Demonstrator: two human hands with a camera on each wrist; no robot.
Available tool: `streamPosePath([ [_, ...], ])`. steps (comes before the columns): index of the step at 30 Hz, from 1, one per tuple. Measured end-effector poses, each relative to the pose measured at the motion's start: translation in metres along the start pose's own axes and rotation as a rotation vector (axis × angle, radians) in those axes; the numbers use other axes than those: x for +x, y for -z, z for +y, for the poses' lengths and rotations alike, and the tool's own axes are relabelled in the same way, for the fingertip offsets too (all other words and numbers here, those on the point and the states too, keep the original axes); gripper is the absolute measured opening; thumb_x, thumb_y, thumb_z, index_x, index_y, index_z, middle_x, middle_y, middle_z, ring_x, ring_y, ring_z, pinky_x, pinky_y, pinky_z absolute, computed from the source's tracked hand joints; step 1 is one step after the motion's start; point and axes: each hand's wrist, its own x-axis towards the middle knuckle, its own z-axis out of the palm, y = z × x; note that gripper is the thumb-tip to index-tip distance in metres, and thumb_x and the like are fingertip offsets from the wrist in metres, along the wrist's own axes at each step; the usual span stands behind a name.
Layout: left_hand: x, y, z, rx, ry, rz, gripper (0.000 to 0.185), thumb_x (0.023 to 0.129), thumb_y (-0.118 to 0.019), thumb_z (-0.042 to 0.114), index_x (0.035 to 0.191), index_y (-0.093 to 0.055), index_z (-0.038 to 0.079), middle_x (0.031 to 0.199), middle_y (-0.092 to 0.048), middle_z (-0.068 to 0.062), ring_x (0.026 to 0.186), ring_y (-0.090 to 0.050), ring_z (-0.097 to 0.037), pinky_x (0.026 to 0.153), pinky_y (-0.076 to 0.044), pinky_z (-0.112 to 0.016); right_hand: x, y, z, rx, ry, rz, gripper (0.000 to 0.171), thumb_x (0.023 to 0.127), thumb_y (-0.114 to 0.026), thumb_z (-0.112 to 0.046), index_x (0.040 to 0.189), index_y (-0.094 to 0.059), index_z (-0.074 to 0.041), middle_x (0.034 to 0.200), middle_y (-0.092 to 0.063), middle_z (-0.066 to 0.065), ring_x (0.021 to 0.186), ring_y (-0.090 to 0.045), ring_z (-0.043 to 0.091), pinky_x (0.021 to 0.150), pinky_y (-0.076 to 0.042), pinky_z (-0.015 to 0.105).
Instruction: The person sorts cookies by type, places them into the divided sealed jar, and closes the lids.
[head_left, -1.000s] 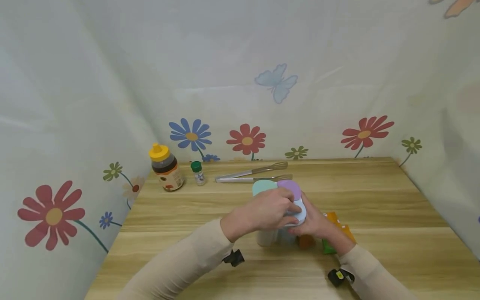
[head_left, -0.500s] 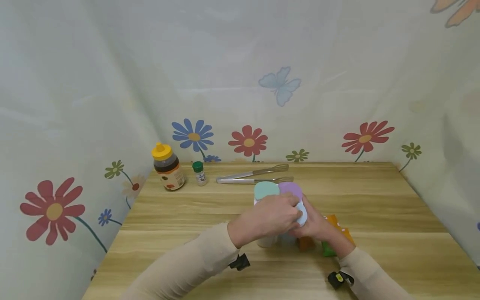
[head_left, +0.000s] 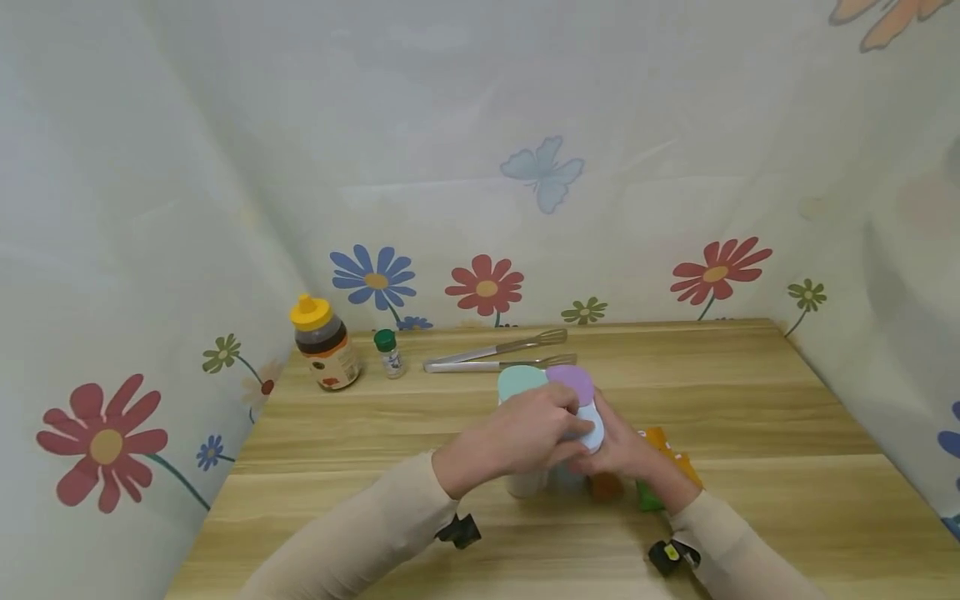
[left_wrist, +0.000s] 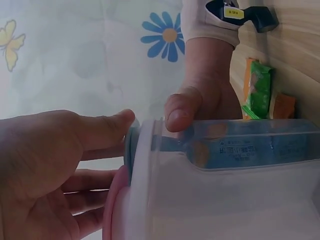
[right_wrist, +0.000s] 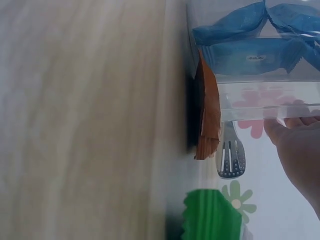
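Note:
A clear plastic storage box (left_wrist: 240,200) stands upright on the table, with a green lid (head_left: 520,380), a purple lid (head_left: 572,383) and a light blue lid (head_left: 591,429) over its sections. My left hand (head_left: 517,433) reaches across the top. Its thumb and fingers pinch the light blue lid near the edge, as the left wrist view shows from the side. With my right hand (head_left: 622,446) I grip the right side of the box, thumb (left_wrist: 179,114) close under the rim. Blue wrapped packets (right_wrist: 250,57) lie inside the section below the light blue lid.
A brown packet (right_wrist: 209,110) rests against the box, and orange-and-green packets (head_left: 652,492) lie beside my right forearm. Farther back are metal tongs (head_left: 480,365), a small green-capped shaker (head_left: 390,357) and a yellow-capped syrup bottle (head_left: 327,350). A flowered curtain (head_left: 420,167) borders the table (head_left: 337,433).
The left fingers shift slightly over the light blue lid while the right hand keeps its grip on the box. The head view has swung a little; objects on the table stay put.

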Motion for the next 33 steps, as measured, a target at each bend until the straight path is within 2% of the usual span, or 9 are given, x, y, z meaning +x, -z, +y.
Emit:
streamPosePath([
  [5,-0.006,0.000,-0.005,-0.113,0.021,0.037,0.031,0.086,-0.074,0.034,0.108,-0.074,0.012,0.103,-0.067,0.000,0.093,-0.058,-0.010,0.079,-0.048,-0.017,0.001,0.000,-0.001,-0.027,-0.015,0.029,0.111,0.068,-0.083,-0.002,0.153,-0.014,-0.014,0.133,-0.050,0.004,0.104,-0.060,0.015,0.085,-0.053,0.029],
  [10,-0.019,0.001,-0.015,-0.208,0.028,0.092,0.046,0.082,-0.078,0.034,0.118,-0.069,0.006,0.116,-0.066,-0.004,0.111,-0.058,-0.017,0.096,-0.049,-0.025,0.001,0.000,-0.001,-0.011,-0.030,0.041,0.114,0.066,-0.084,0.001,0.153,-0.012,-0.013,0.129,-0.054,0.006,0.103,-0.061,0.016,0.087,-0.052,0.028],
  [15,-0.038,-0.001,-0.029,-0.304,0.139,0.137,0.063,0.080,-0.079,0.039,0.131,-0.060,0.007,0.129,-0.060,-0.004,0.123,-0.052,-0.018,0.101,-0.047,-0.030,0.000,0.000,0.000,-0.041,-0.057,0.070,0.117,0.063,-0.087,-0.001,0.153,-0.013,-0.014,0.130,-0.053,0.010,0.107,-0.057,0.015,0.096,-0.045,0.024],
  [19,-0.055,-0.005,-0.038,-0.365,0.256,0.132,0.072,0.081,-0.078,0.042,0.139,-0.052,0.008,0.139,-0.053,-0.003,0.130,-0.047,-0.018,0.105,-0.044,-0.035,0.000,0.000,-0.002,-0.055,-0.102,0.094,0.120,0.062,-0.089,-0.007,0.154,-0.014,-0.020,0.142,-0.046,0.010,0.119,-0.051,0.016,0.104,-0.036,0.021],
  [23,-0.071,-0.012,-0.043,-0.401,0.344,0.127,0.081,0.080,-0.077,0.044,0.145,-0.044,0.009,0.148,-0.044,-0.003,0.137,-0.040,-0.019,0.109,-0.041,-0.040,0.000,-0.001,-0.002,-0.076,-0.116,0.099,0.122,0.061,-0.090,-0.010,0.155,-0.013,-0.021,0.147,-0.042,0.012,0.124,-0.047,0.016,0.107,-0.032,0.019],
  [28,-0.085,-0.022,-0.047,-0.456,0.420,0.120,0.097,0.077,-0.079,0.047,0.153,-0.030,0.010,0.158,-0.030,-0.004,0.145,-0.030,-0.023,0.111,-0.035,-0.047,-0.001,-0.001,0.000,-0.089,-0.129,0.109,0.123,0.062,-0.090,-0.010,0.156,-0.012,-0.023,0.149,-0.040,0.011,0.127,-0.045,0.014,0.107,-0.029,0.017],
  [33,-0.093,-0.034,-0.050,-0.471,0.450,0.111,0.108,0.074,-0.080,0.049,0.156,-0.019,0.014,0.161,-0.021,-0.003,0.147,-0.024,-0.024,0.113,-0.032,-0.050,-0.003,-0.002,0.001,-0.091,-0.133,0.107,0.122,0.062,-0.090,-0.010,0.155,-0.013,-0.020,0.149,-0.040,0.014,0.127,-0.044,0.014,0.107,-0.028,0.016],
])
